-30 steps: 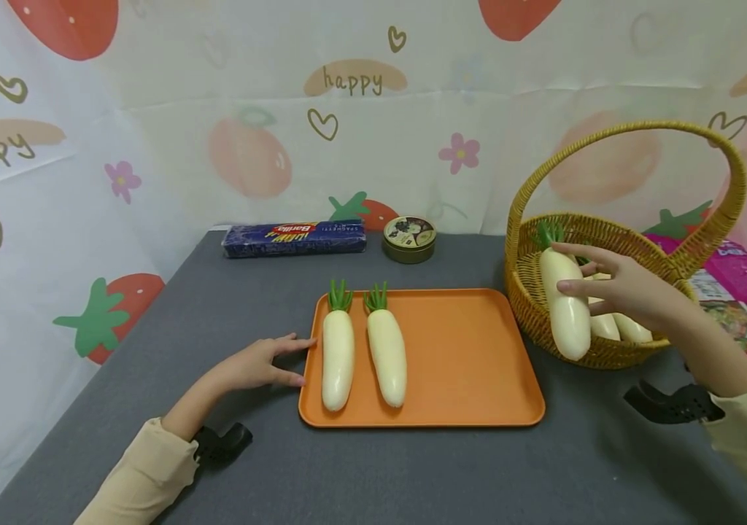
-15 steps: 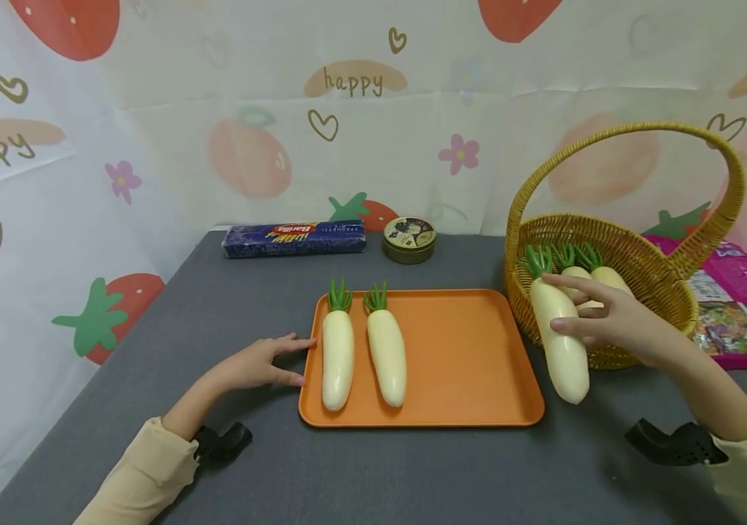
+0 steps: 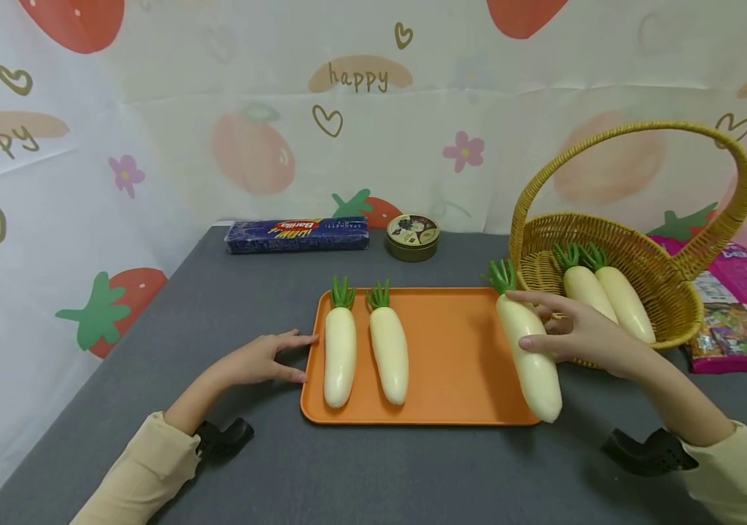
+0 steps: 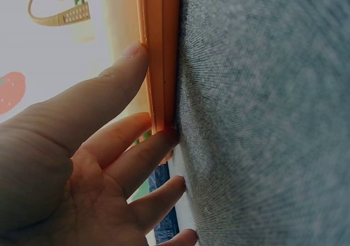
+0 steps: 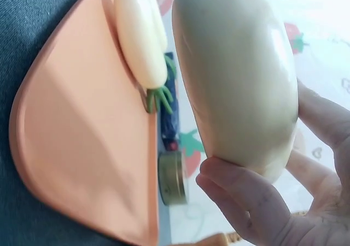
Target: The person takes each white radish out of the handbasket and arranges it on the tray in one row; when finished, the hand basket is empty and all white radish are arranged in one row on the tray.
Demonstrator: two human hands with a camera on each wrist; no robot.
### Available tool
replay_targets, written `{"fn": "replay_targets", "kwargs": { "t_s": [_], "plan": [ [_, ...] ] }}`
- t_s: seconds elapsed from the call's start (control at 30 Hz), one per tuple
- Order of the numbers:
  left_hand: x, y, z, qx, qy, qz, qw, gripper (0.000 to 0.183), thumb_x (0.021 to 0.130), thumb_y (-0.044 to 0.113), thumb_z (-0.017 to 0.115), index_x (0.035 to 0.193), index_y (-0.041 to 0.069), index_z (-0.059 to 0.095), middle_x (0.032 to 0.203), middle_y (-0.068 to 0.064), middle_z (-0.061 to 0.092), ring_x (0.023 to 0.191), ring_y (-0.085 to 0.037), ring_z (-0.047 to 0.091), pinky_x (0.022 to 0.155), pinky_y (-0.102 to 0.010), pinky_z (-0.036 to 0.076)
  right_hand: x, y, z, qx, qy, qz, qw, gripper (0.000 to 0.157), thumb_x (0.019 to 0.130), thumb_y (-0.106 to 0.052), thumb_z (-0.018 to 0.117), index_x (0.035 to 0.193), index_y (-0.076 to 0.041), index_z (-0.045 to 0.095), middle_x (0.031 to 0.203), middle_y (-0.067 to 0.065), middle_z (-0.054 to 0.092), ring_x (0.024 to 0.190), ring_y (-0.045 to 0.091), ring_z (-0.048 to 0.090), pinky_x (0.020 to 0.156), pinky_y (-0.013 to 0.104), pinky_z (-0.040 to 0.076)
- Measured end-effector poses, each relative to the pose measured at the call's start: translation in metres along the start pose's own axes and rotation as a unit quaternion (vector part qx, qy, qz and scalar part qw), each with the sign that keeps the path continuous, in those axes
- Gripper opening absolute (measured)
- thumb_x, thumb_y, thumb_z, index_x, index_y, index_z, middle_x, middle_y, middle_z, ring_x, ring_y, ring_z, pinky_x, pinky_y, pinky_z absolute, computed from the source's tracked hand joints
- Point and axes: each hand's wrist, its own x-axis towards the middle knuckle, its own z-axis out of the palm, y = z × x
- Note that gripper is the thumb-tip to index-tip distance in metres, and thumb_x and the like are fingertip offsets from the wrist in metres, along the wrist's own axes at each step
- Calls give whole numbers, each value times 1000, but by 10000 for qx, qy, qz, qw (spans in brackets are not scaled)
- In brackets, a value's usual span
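Observation:
My right hand (image 3: pixel 586 332) grips a white radish (image 3: pixel 527 357) with green leaves, holding it tilted above the right edge of the orange tray (image 3: pixel 452 364). In the right wrist view, fingers and thumb lie around the radish (image 5: pixel 235 76). Two more white radishes, one at the far left (image 3: pixel 341 357) and another beside it (image 3: pixel 389 357), lie side by side on the tray. My left hand (image 3: pixel 258 362) touches the tray's left edge with thumb and fingertips, its fingers fairly straight. Thumb and fingers meet the tray's side (image 4: pixel 158 54) in the left wrist view.
A wicker basket (image 3: pixel 682 328) with a tall handle stands behind the right hand, two white radishes (image 3: pixel 623 299) inside. A pink printed bag (image 3: pixel 741 321) lies right of it. Behind the tray are a blue spaghetti pack (image 3: pixel 297 235) and a round tin (image 3: pixel 412 237).
The right hand has carried its radish out of the basket, leftward and toward the front, to above the tray's right edge. The left hand has kept its place at the tray.

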Motion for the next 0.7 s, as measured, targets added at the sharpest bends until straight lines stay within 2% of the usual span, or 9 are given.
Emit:
{"fn": "replay_targets", "kwargs": {
  "t_s": [0.13, 0.23, 0.3, 0.53, 0.7],
  "plan": [
    [1, 0, 0, -15, -6, 31, 10000, 68, 82, 33, 64, 138, 5, 36, 139, -31, 20, 126, -46, 17, 94, -60, 19, 11, 1, 7, -29, -44, 28, 10000, 62, 83, -20, 66, 138, -15, 37, 113, 21, 44, 86, 29, 55, 65, 38, 47],
    [1, -1, 0, -16, -1, 14, 10000, 69, 82, 33, 64, 138, 5, 36, 139, -30, 20, 126, -46, 16, 94, -60, 19, 20, 2, 12, 74, -93, 50, 9999, 61, 82, -21, 66, 137, -17, 39, 108, 19, 47, 75, 24, 53, 61, 36, 46],
    [1, -1, 1, -18, -6, -15, 10000, 69, 82, 34, 64, 138, 6, 35, 139, -30, 20, 126, -46, 16, 94, -60, 19, 25, 3, 16, 150, -121, 51, 9998, 61, 82, -21, 67, 137, -16, 39, 109, 20, 45, 74, 24, 52, 61, 36, 47],
    [0, -2, 1, -57, 2, 8, 10000, 70, 81, 34, 65, 138, 6, 36, 139, -30, 19, 126, -45, 16, 94, -60, 19, 44, 7, 29, 668, -225, 320, 9970, 66, 81, -23, 68, 138, -15, 37, 128, 23, 34, 97, 31, 54, 70, 41, 49],
    [1, -3, 1, -68, 9, 62, 10000, 69, 82, 33, 65, 138, 6, 36, 139, -30, 19, 126, -45, 16, 94, -60, 18, 54, 8, 36, 717, -247, 354, 9965, 68, 80, -24, 69, 139, -14, 36, 131, 23, 32, 99, 31, 54, 70, 40, 49]
  ]
}}
